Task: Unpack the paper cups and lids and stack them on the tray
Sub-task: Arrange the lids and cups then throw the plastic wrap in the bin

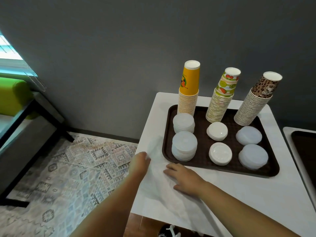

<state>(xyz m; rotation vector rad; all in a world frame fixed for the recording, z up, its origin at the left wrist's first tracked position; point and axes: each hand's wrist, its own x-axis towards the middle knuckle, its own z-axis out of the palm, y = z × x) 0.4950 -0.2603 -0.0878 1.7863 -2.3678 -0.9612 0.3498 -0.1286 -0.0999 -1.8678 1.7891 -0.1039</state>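
Note:
A dark brown tray [201,156] sits on a white table [256,199]. At its far edge stand three upside-down stacks of paper cups: yellow [189,93], fruit-patterned [220,100] and leopard-patterned [254,103]. In front of them lie several stacks of lids, translucent ones [184,146] at left and right [253,156], white ones [220,153] in the middle. A clear empty plastic wrapper [157,182] lies on the table's left near corner. My left hand [140,161] grips the wrapper's far edge. My right hand [183,178] presses flat on it.
A second white table with another dark tray [306,151] stands at the right edge. Left of the table is a patterned carpet [71,168], and a bench with a green cushion [15,96] by a window. A grey wall is behind.

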